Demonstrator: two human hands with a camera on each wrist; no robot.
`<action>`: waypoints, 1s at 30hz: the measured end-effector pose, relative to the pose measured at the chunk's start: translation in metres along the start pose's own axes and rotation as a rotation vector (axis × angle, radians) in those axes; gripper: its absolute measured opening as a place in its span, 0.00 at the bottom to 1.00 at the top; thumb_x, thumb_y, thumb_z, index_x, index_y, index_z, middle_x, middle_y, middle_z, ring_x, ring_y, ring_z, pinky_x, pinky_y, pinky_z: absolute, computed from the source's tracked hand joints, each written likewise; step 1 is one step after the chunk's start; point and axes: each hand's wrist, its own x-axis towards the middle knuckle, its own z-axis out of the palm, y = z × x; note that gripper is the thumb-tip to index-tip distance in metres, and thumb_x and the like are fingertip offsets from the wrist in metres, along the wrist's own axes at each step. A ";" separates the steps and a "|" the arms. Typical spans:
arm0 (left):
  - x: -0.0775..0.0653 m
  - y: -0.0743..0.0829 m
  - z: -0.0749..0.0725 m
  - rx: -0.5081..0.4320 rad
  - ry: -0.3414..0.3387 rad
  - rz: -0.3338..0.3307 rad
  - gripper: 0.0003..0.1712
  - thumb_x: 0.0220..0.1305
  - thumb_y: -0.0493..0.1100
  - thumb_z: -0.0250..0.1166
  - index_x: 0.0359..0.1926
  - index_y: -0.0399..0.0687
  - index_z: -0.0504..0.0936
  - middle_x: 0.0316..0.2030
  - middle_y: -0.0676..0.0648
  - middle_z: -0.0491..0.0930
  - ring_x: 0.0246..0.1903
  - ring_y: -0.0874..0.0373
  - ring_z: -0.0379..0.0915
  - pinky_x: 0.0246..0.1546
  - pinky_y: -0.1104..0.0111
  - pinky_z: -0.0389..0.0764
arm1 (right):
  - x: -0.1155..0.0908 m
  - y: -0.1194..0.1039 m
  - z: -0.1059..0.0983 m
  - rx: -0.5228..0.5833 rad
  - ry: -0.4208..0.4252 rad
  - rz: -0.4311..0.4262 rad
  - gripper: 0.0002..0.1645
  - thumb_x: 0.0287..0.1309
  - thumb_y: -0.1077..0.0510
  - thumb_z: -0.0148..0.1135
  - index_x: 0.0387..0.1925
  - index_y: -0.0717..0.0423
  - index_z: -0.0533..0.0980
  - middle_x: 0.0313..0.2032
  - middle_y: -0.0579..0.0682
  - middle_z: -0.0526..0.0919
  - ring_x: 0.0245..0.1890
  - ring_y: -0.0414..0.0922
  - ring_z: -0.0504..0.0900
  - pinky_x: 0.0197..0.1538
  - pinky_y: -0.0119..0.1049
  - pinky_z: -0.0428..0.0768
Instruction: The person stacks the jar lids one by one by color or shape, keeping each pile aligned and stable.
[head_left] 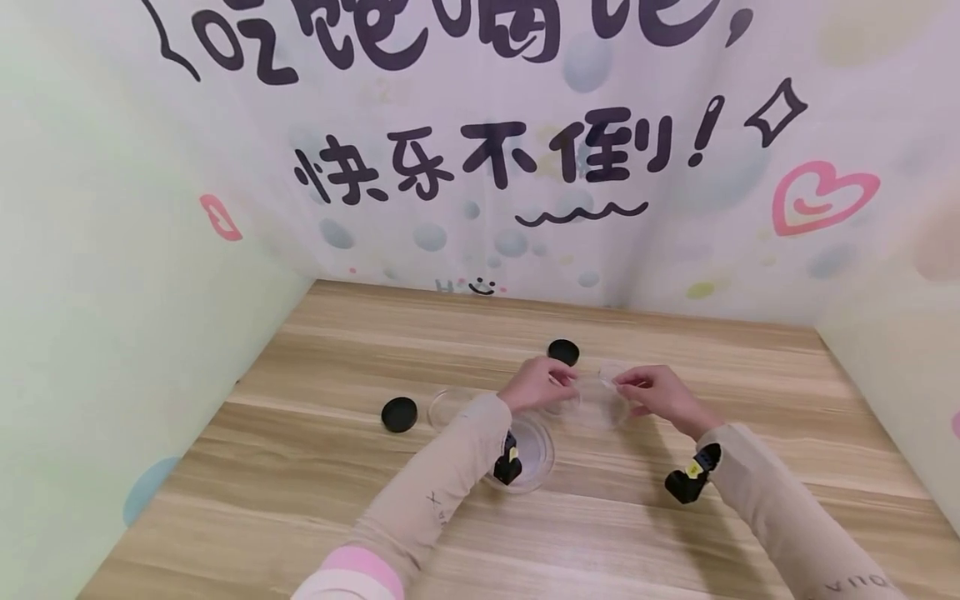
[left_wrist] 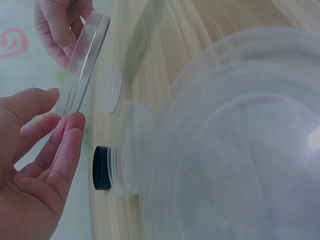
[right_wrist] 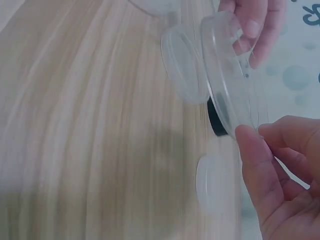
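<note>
A clear, shallow round dish (head_left: 602,402), resembling a petri dish, is held tilted above the table between both hands. My left hand (head_left: 536,383) pinches one edge of it between thumb and fingers. At the opposite edge, the thumb and fingers of my right hand (head_left: 663,396) grip the rim. The right wrist view shows this dish (right_wrist: 225,75) see-through, with nothing visible inside. Under my left wrist lies a larger clear round dish (head_left: 546,454), partly hidden by the wrist camera. Whether the held piece is a base, a lid or both together is hard to tell.
Another clear dish (head_left: 442,408) lies left of my left forearm. One black round disc (head_left: 399,414) is farther left, and a second black disc (head_left: 563,352) sits behind my left hand. A small clear lid-like piece (right_wrist: 204,182) stands near the back. A printed cloth (head_left: 480,183) closes off the rear.
</note>
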 end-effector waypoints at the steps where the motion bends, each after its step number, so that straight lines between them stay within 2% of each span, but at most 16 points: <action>1: 0.000 -0.001 -0.002 0.008 0.005 0.005 0.15 0.51 0.37 0.64 0.42 0.38 0.80 0.30 0.47 0.81 0.29 0.62 0.75 0.28 0.80 0.72 | 0.001 -0.001 0.002 0.003 -0.002 -0.001 0.17 0.56 0.66 0.54 0.45 0.76 0.70 0.41 0.69 0.73 0.38 0.54 0.74 0.32 0.38 0.80; 8: -0.002 -0.008 -0.015 0.055 0.051 0.015 0.12 0.52 0.37 0.63 0.39 0.37 0.81 0.28 0.46 0.80 0.28 0.62 0.74 0.27 0.79 0.71 | 0.009 -0.014 0.012 -0.031 -0.018 -0.015 0.17 0.56 0.65 0.54 0.45 0.75 0.70 0.43 0.69 0.73 0.40 0.57 0.74 0.33 0.39 0.80; 13: -0.006 -0.011 -0.022 0.067 0.080 0.009 0.10 0.50 0.35 0.64 0.36 0.37 0.81 0.25 0.46 0.80 0.23 0.64 0.73 0.26 0.79 0.71 | 0.015 -0.020 0.021 -0.021 -0.032 -0.044 0.16 0.55 0.68 0.54 0.43 0.76 0.70 0.38 0.67 0.75 0.35 0.49 0.76 0.32 0.37 0.80; 17: -0.009 -0.014 -0.028 0.048 0.070 0.011 0.08 0.49 0.34 0.64 0.34 0.36 0.81 0.24 0.46 0.79 0.21 0.64 0.73 0.23 0.79 0.73 | 0.018 -0.025 0.028 -0.026 -0.038 -0.050 0.14 0.54 0.69 0.54 0.42 0.76 0.70 0.35 0.64 0.76 0.33 0.46 0.76 0.31 0.37 0.80; 23: -0.014 -0.020 -0.039 0.030 0.021 -0.008 0.05 0.51 0.32 0.62 0.31 0.34 0.80 0.23 0.44 0.79 0.23 0.53 0.77 0.23 0.77 0.75 | 0.023 -0.031 0.039 -0.053 -0.062 -0.078 0.13 0.52 0.69 0.54 0.40 0.74 0.71 0.30 0.58 0.76 0.29 0.43 0.75 0.29 0.37 0.80; 30: -0.024 -0.023 -0.049 0.104 -0.019 -0.021 0.06 0.52 0.35 0.63 0.33 0.36 0.80 0.25 0.46 0.79 0.23 0.60 0.75 0.27 0.77 0.74 | 0.028 -0.032 0.054 -0.079 -0.096 -0.104 0.12 0.50 0.71 0.55 0.39 0.74 0.71 0.30 0.57 0.76 0.28 0.42 0.74 0.29 0.40 0.80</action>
